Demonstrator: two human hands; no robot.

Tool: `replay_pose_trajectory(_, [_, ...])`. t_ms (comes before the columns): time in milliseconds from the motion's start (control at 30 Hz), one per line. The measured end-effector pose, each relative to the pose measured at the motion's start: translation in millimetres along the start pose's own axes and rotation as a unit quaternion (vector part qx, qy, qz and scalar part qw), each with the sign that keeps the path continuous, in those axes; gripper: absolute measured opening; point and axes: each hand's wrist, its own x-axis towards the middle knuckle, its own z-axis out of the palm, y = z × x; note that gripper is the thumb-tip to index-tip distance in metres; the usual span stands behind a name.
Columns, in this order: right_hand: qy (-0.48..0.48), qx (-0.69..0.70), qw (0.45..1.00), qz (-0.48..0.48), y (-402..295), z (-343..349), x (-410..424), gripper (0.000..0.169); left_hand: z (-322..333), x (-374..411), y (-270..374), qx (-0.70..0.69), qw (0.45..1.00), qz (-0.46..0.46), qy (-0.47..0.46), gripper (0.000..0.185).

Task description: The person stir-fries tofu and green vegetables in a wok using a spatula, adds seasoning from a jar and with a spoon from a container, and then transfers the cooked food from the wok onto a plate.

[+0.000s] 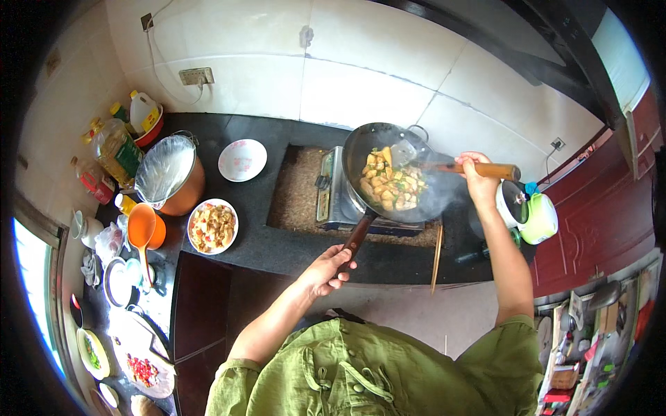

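Observation:
My left hand (327, 270) grips the dark wooden handle of a wok (364, 136), which sits tilted over a portable gas stove (328, 182). The wok holds steaming chunks of yellowish food (387, 192) with bits of green. My right hand (476, 177) is closed around the wooden handle of a metal spatula (403, 154), whose blade touches the far side of the food. Left of the stove stand a white bowl with a pink pattern (242, 160), with nothing in it, and a bowl of cooked food with red pieces (212, 226).
Chopsticks (436, 260) jut over the counter's front edge. At left are a large pot under plastic film (182, 182), oil bottles (115, 148), an orange ladle (142, 229) and a cutting board with chopped red peppers (158, 364). A green-and-white container (541, 218) stands beyond my right forearm.

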Motion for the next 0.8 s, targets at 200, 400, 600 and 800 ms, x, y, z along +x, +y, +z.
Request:
replay_pose_trajectory(200, [0.058, 0.105, 0.990, 0.080, 104.3, -12.1, -99.6, 0.012, 1.7, 1.4, -1.1, 0.014, 1.000, -0.004, 0.010, 0.025])
replay_pose_trajectory(400, [0.111, 0.167, 0.970, 0.137, 101.3, -2.3, -84.5, 0.012, 3.8, 0.2, -0.6, 0.005, 1.000, -0.016, 0.014, 0.026])
replay_pose_trajectory(600, [0.084, 0.244, 0.938, 0.230, 32.3, -7.9, -88.4, 0.014, 0.5, 1.7, -0.1, 0.000, 1.000, -0.016, 0.005, 0.027])
replay_pose_trajectory(800, [0.093, 0.113, 0.979, 0.141, 78.6, 4.3, -126.6, 0.011, 3.7, 1.0, 2.0, -0.005, 1.000, -0.027, 0.002, 0.026])
